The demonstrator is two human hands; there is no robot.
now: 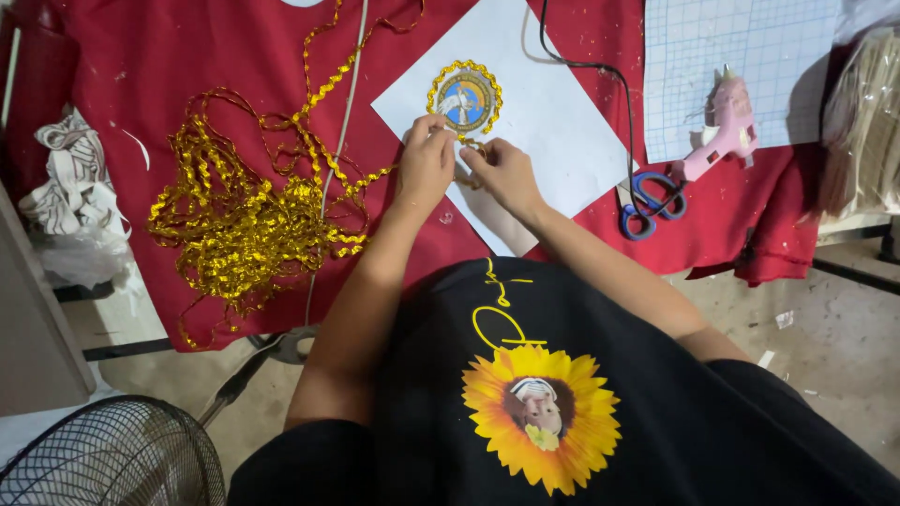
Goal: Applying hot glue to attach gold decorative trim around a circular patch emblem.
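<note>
A round printed badge (pixel 465 99) edged with gold zigzag trim lies on a white paper sheet (pixel 553 122). My left hand (pixel 424 164) pinches the gold trim at the badge's lower edge. My right hand (pixel 497 169) holds the trim's loose end just beside it, fingertips almost touching the left hand. A big tangled heap of the same gold trim (pixel 239 215) lies to the left on the red cloth (pixel 169 66), and a strand runs from it toward my hands.
A pink glue gun (pixel 724 131) rests on a gridded mat (pixel 731 56) at the right, its black cord (pixel 600 70) looping across the paper. Blue-handled scissors (pixel 650 201) lie beside it. A floor fan (pixel 112 454) stands lower left; crumpled white fabric (pixel 70 187) sits at the left edge.
</note>
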